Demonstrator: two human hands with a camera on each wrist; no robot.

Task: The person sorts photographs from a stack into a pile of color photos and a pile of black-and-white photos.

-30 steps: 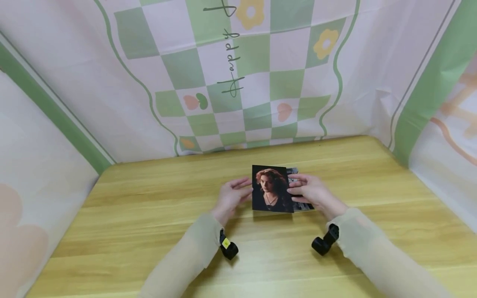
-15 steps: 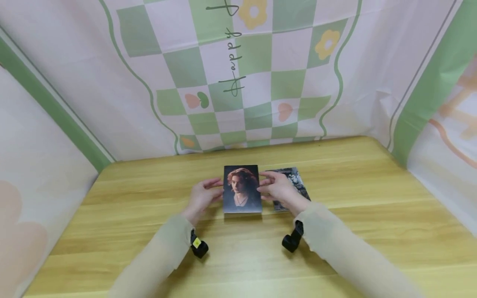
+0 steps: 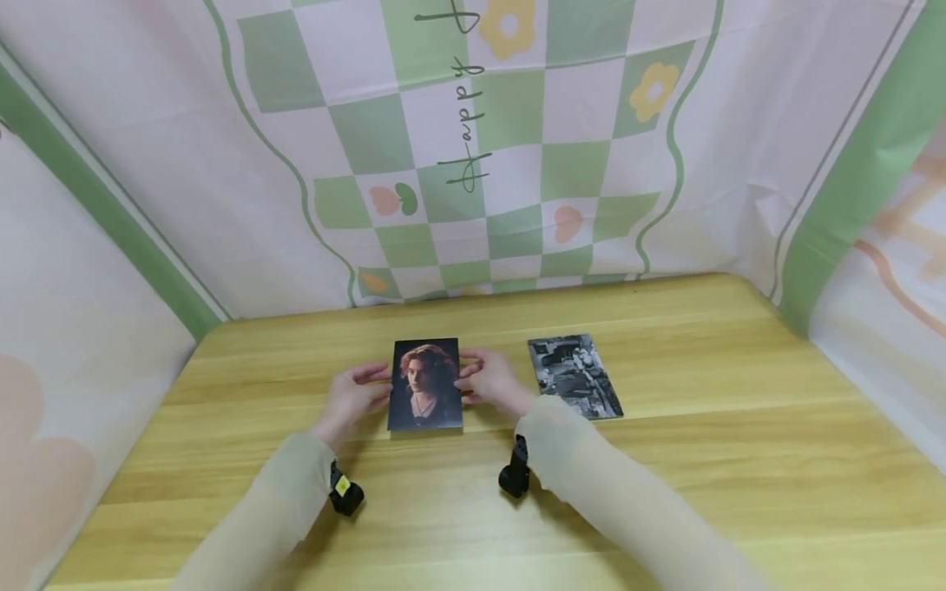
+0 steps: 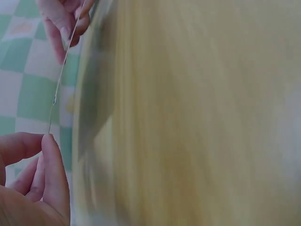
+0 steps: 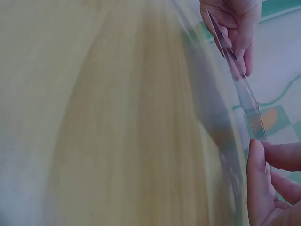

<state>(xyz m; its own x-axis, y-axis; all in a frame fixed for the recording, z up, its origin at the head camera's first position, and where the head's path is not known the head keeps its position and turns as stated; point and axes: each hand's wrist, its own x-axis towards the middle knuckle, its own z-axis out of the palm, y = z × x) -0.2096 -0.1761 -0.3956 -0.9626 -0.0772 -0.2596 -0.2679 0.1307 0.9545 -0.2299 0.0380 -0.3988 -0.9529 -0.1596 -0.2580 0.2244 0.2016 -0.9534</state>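
dark portrait card (image 3: 424, 386), black-and-white print (image 3: 575, 377), yellowish wood-grain table (image 3: 436, 517), green-and-white checked cloth (image 3: 510, 176), sleeves (image 3: 262, 505) apparently pale beige

Bright, soft light in here, a pale sheen on the near tabletop (image 3: 443, 509), faint shadows beneath the sleeves (image 3: 628, 501); both wrist views look dimmer, the wood grain (image 4: 188, 117) smeared

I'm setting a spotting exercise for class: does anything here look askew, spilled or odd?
Only the lettering stands out: on the checkered backdrop, "Happy" runs sideways, bottom to top. I see no spill on the table, and no damage on the held colour portrait or the black-and-white picture.
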